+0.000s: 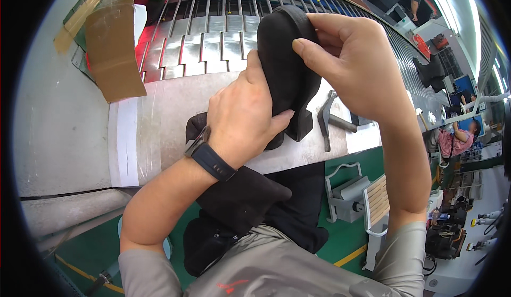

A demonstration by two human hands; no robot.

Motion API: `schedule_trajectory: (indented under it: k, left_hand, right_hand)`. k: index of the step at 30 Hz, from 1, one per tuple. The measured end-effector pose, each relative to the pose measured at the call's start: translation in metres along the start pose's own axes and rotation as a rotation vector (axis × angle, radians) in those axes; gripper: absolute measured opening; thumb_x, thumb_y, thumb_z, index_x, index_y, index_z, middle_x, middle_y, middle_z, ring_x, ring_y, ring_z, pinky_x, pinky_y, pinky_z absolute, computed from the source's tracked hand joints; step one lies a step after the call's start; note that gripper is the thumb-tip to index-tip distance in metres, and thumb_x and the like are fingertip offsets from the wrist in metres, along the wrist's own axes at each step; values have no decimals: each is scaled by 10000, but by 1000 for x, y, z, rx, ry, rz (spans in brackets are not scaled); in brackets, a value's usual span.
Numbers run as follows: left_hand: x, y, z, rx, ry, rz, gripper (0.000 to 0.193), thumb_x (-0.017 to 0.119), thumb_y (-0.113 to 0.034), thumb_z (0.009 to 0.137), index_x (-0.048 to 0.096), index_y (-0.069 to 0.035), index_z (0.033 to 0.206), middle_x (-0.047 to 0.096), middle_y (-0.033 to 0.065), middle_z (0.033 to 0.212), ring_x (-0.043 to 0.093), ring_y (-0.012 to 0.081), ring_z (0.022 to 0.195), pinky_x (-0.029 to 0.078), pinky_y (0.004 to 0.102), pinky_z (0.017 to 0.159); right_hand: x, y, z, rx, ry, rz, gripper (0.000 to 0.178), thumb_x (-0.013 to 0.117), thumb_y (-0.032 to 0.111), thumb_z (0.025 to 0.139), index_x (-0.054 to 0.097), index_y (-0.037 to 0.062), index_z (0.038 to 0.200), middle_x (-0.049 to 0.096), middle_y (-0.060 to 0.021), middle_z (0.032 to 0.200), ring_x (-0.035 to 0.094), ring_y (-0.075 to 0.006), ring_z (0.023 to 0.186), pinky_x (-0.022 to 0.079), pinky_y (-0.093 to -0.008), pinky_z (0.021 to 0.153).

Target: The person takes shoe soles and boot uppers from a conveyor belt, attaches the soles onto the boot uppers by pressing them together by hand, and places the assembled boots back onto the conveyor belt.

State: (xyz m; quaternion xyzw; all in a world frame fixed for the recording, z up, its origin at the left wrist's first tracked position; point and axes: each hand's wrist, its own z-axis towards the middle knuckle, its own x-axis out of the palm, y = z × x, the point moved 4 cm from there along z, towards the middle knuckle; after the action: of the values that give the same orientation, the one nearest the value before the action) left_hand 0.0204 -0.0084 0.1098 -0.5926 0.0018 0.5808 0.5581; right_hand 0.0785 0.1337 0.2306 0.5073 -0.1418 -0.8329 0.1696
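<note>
In the middle of the head view a black boot (282, 63) is held up above the bench edge, its toe pointing away from me. A thick black sole runs along its right side, with a block heel (303, 126) at the near end. My left hand (242, 108) is closed around the boot's left side, with a dark watch on the wrist. At the toe, my right hand (356, 63) pinches the sole's edge between thumb and fingers. Soft black material (239, 196) hangs below my left wrist over my lap; whether it belongs to the boot I cannot tell.
A hammer (326, 118) lies on the pale bench (175, 116), right of the boot. Metal rollers (207, 36) run behind the bench. Brown cardboard (114, 49) stands at the left. Below right is a white metal frame with wooden slats (377, 204). Other people (455, 140) sit farther right.
</note>
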Motion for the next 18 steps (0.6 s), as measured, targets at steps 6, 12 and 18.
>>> schedule_trajectory:
  k: [6, 12, 18]
  left_hand:
    - [0, 8, 1, -10, -5, 11, 1087, 934, -294, 796, 315, 30, 1629, 776, 252, 1103, 760, 457, 990, 604, 535, 822]
    - [-1, 13, 9, -12, 24, 20, 1052, 928, -293, 797, 347, 13, 1619, 780, 260, 1111, 762, 464, 1011, 605, 519, 884]
    - [-1, 21, 10, 3, 39, -45, 919, 928, -283, 811, 454, 23, 1536, 779, 264, 1167, 762, 453, 1093, 605, 490, 946]
  right_hand:
    - [15, 25, -18, -76, 14, -424, 460, 801, 179, 872, 655, -142, 1168, 723, -268, 799, 755, -413, 762, 601, -483, 746]
    - [48, -41, -55, 198, -77, 355, 566, 862, 175, 895, 692, -29, 1395, 810, -222, 1079, 818, -311, 955, 631, -376, 845]
    - [64, -41, -66, 155, -133, 395, 494, 837, 148, 913, 715, -28, 1358, 818, -210, 967, 830, -302, 905, 642, -366, 797]
